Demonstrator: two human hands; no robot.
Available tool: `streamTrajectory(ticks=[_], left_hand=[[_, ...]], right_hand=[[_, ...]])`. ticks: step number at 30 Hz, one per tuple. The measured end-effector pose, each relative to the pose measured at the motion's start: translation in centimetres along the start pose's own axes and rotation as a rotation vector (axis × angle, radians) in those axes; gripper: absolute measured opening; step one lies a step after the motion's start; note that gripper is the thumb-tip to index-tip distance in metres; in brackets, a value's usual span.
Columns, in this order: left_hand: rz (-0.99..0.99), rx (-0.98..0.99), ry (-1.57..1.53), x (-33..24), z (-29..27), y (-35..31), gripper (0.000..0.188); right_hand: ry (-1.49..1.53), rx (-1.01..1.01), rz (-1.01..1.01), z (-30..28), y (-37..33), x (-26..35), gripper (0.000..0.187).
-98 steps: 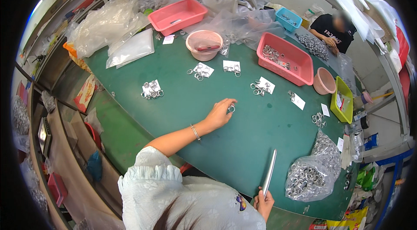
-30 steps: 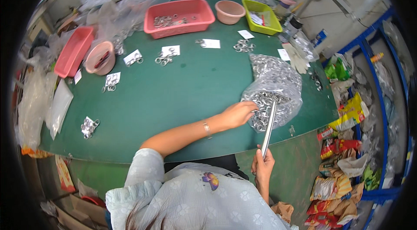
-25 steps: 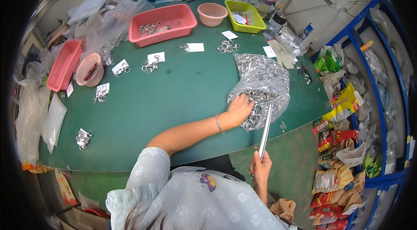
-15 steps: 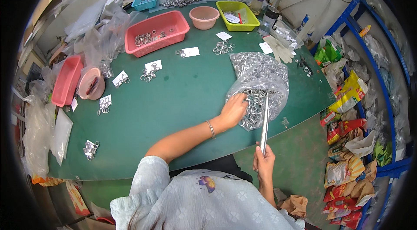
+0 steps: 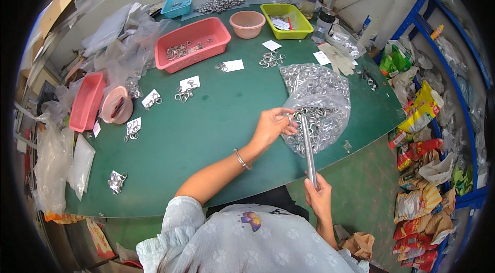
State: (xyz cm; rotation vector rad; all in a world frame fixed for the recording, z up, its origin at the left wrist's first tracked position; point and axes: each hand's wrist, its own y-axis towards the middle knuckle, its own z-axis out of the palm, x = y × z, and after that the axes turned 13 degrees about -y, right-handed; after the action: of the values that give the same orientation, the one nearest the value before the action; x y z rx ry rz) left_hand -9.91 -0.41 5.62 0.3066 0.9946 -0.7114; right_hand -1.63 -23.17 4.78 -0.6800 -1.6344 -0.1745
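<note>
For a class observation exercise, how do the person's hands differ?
The left hand is at the clear bag of rings; the right hand grips a metal rod. The left hand is farther forward than the right hand. A bracelet shows behind the left hand, none behind the right hand. Both hands are gloveless.

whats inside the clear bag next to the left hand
The clear bag holds a heap of silver rings, seen at its mouth and through the plastic. The metal stick hides a few; whatever lies beneath the top rings is covered.
</note>
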Motion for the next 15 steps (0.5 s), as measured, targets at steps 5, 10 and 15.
streamTrajectory(ticks=[5,10,15], left_hand=[[0.012,0.061,0.0,-1.9,-2.0,-2.2,0.027],[-0.072,0.172,-0.021,-3.7,-3.1,-4.4,0.032],[-0.068,0.251,-0.31,-4.0,-2.7,-6.7,0.04]], right_hand=[[-0.143,0.078,-0.1,0.1,0.1,-0.3,0.03],[-0.329,0.128,-0.165,0.0,0.2,1.0,0.032],[-0.358,0.141,-0.245,0.0,0.0,2.1,0.031]])
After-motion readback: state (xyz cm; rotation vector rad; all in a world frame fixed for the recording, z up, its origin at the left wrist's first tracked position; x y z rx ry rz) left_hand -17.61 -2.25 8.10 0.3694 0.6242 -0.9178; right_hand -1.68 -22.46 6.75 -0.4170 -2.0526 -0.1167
